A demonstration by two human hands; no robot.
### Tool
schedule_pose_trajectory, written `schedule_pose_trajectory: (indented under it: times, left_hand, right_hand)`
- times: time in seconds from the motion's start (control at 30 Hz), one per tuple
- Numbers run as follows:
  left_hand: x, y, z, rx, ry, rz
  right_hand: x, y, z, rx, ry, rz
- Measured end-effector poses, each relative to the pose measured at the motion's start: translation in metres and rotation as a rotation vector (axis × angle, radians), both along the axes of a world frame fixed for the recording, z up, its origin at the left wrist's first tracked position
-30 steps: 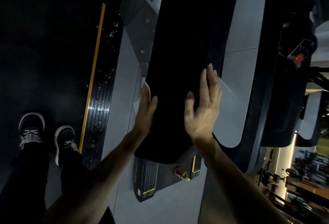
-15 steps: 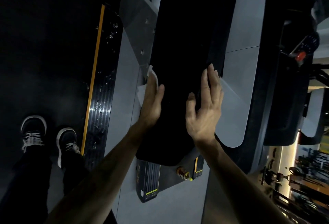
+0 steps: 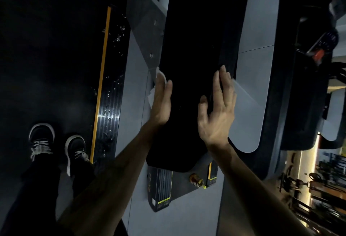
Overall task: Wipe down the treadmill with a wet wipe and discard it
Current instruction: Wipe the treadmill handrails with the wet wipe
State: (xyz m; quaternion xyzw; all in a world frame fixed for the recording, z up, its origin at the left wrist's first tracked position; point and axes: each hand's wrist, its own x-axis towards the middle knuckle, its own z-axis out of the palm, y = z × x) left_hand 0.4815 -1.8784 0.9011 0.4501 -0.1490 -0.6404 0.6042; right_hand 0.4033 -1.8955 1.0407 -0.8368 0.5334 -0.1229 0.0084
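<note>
Below your head the treadmill [image 3: 194,48] fills the view, its tall black panel between grey side parts. Your two shoes [image 3: 58,151] stand on the dark floor at the left. Your right hand [image 3: 218,112] lies flat, fingers straight, on the panel's right edge. Your left hand [image 3: 161,102], fingers also straight, presses the white wet wipe [image 3: 159,77] against the panel's left edge; the wipe shows beyond the fingertips.

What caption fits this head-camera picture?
Left hand presses a white wipe on the treadmill's black panel; right hand steadies it.
</note>
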Motion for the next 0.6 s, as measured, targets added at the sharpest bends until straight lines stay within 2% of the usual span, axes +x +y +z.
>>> schedule_pose_trajectory:
  times: [0.1,0.23,0.37,0.47,0.53,0.6]
  left_hand:
    - [-0.012,0.014,0.018,-0.265,-0.238,-0.005]
    - [-0.001,-0.022,0.019,-0.299,-0.413,0.009]
    - [0.014,-0.040,-0.010,-0.061,-0.299,-0.087]
    - [0.006,-0.025,-0.008,0.017,-0.177,-0.114]
    - [-0.001,-0.011,0.008,-0.049,-0.219,-0.079]
    - [-0.008,-0.001,0.030,-0.270,-0.394,-0.018]
  right_hand:
    - [-0.001,0.001,0.000,-0.007,0.007,-0.001]
    - [-0.001,0.000,-0.001,-0.007,0.024,-0.006]
    - [0.000,-0.001,0.000,-0.001,0.023,-0.010]
    - [0.000,-0.001,0.000,0.001,0.016,-0.012]
    - [0.000,-0.001,0.000,-0.002,0.019,-0.005]
    - [-0.001,0.000,-0.001,-0.004,0.018,-0.005]
